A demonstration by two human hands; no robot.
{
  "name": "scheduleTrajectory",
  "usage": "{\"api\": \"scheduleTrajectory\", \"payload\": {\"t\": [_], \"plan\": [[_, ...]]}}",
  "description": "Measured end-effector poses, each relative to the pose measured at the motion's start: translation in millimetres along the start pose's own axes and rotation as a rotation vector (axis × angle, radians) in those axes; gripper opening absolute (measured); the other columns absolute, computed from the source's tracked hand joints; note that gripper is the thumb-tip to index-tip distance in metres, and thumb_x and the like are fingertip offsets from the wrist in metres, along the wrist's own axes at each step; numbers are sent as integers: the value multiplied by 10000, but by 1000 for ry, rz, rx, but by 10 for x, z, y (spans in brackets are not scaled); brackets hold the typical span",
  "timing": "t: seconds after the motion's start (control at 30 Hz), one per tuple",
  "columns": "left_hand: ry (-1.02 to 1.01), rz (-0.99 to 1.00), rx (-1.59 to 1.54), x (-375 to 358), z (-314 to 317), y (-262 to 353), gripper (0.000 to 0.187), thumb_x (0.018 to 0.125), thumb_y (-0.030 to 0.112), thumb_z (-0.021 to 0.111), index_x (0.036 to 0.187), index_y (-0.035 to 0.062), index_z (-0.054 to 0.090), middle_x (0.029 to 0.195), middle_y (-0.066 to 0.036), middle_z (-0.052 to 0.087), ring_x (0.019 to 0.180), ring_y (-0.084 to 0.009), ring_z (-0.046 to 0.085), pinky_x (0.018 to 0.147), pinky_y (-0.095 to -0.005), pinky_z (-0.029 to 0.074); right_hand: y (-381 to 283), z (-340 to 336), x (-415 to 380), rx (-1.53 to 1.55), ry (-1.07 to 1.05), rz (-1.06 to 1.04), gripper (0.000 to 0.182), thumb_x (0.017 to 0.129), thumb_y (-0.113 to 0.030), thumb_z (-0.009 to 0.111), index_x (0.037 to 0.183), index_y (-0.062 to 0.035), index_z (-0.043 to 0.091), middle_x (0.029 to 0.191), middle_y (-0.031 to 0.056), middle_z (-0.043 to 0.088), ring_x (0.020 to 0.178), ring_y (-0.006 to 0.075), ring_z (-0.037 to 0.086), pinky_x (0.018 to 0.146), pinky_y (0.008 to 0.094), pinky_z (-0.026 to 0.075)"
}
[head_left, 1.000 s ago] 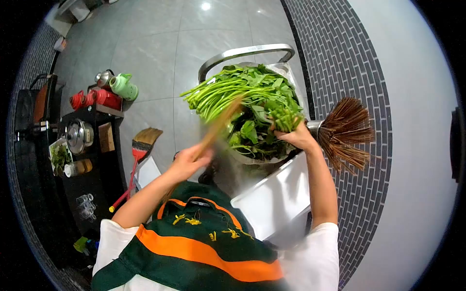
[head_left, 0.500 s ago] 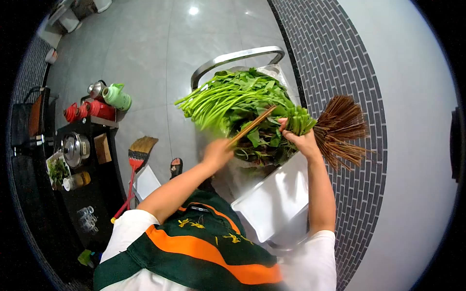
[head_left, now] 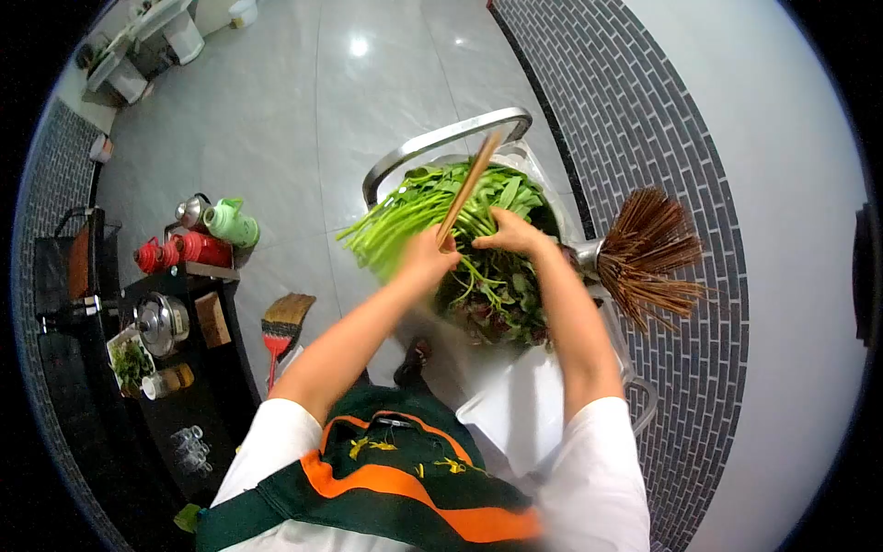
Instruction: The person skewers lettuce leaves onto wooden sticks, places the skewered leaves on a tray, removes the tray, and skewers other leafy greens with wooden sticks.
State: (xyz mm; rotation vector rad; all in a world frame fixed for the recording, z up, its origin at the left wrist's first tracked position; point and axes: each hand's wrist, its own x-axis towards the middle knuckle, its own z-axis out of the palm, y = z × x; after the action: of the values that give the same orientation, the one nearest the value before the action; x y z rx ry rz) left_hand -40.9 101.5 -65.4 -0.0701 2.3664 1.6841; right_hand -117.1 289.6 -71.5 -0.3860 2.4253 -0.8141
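My left hand (head_left: 428, 262) is closed around a few thin bamboo skewers (head_left: 471, 189), which point up and away over the greens. My right hand (head_left: 515, 230) rests on the pile of long-stemmed leafy greens (head_left: 395, 221), thumb and forefinger apart with stems between them. Darker reddish leaves (head_left: 497, 317) lie under and nearer to me than the bright stems. To the right of my right hand, a thick bundle of brown bamboo skewers (head_left: 648, 244) fans out from a metal holder (head_left: 589, 253).
A curved metal handle (head_left: 451, 143) stands behind the greens. A white tray (head_left: 520, 405) is close to my body. On the left, a dark table (head_left: 216, 368) bears a lidded pot (head_left: 161, 324), with red and green thermoses (head_left: 230, 224) beyond. A broom (head_left: 287, 317) stands near it. A brick wall (head_left: 644, 120) runs along the right.
The bunch of greens that my right hand held is no longer in it, and that hand has moved left onto the pile. The skewers in my left hand now point more upright.
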Motion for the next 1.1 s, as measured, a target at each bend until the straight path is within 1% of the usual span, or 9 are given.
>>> {"api": "scheduleTrajectory", "payload": {"t": [0.17, 0.33, 0.43, 0.5, 0.53, 0.77, 0.9, 1.0, 1.1], "plan": [[-24, -158, -385, 123, -23, -150, 238, 648, -23, 648, 702, 36, 423, 629, -64, 558, 571, -164, 597, 521, -256, 478, -358, 138, -369, -232, 710, -303, 356, 640, -117, 650, 968, -57, 525, 916, 103, 541, 857, 272, 500, 813, 353, 385], [-80, -124, -499, 39, -108, -3, 249, 653, -46, 642, 724, 41, 420, 647, -76, 557, 595, -182, 601, 563, -264, 481, -586, 535, -724, 437, 398, -278, 188, 745, -110, 597, 909, -32, 547, 831, 90, 583, 818, 194, 556, 733, 285, 422], [-123, -89, -399, -48, -211, 62, 169, 740, 43, 594, 825, 31, 448, 712, -64, 540, 642, -151, 575, 581, -258, 461, -391, 702, -657, 872, 368, -150, 177, 771, -93, 588, 909, 14, 558, 782, 54, 605, 737, 114, 570, 671, 228, 443], [39, -23, -280, -177, -259, 73, 192, 839, 165, 489, 968, 29, 445, 759, -41, 493, 645, -114, 507, 575, -242, 422, -367, 671, -659, 1134, 455, -120, 174, 795, -82, 562, 944, 8, 567, 758, 57, 589, 652, 113, 574, 584, 229, 463], [39, 134, -53, -222, -252, -313, 265, 888, 233, 385, 1066, 39, 418, 765, -22, 441, 629, -92, 441, 544, -222, 378, -373, 620, -670, 1166, 519, -114, 172, 800, -88, 557, 946, 4, 566, 740, 58, 582, 624, 111, 566, 555, 228, 456], [-308, -290, -465, -1097, -442, -100, 248, 874, 161, 426, 1067, 10, 460, 625, -9, 457, 507, -99, 484, 451, -217, 387, -379, 467, -666, 1484, 687, -85, 152, 835, -143, 522, 919, -16, 505, 804, 85, 580, 555, 88, 476, 545, 224, 425], [-311, -305, -554, -1201, -410, -49, 260, 866, 136, 444, 1087, 0, 447, 682, -50, 521, 583, -140, 566, 502, -236, 455, -427, 440, -690, 1611, 615, -121, 132, 835, -149, 526, 914, -48, 493, 857, 119, 579, 551, 84, 473, 548, 239, 434], [-252, -284, -610, -1237, -386, 70, 243, 852, 102, 468, 1072, 2, 452, 918, -130, 576, 696, -190, 613, 543, -247, 492, -537, 454, -734, 1667, 578, -102, 154, 839, -144, 511, 937, -25, 510, 889, 133, 594, 577, 93, 494, 559, 241, 438], [-203, -297, -592, -1222, -342, 159, 207, 848, 96, 474, 1031, -1, 474, 877, -110, 574, 677, -187, 608, 537, -244, 491, -580, 441, -762, 1704, 560, -73, 171, 842, -146, 506, 951, -16, 524, 839, 101, 591, 617, 104, 514, 589, 241, 441]]}}
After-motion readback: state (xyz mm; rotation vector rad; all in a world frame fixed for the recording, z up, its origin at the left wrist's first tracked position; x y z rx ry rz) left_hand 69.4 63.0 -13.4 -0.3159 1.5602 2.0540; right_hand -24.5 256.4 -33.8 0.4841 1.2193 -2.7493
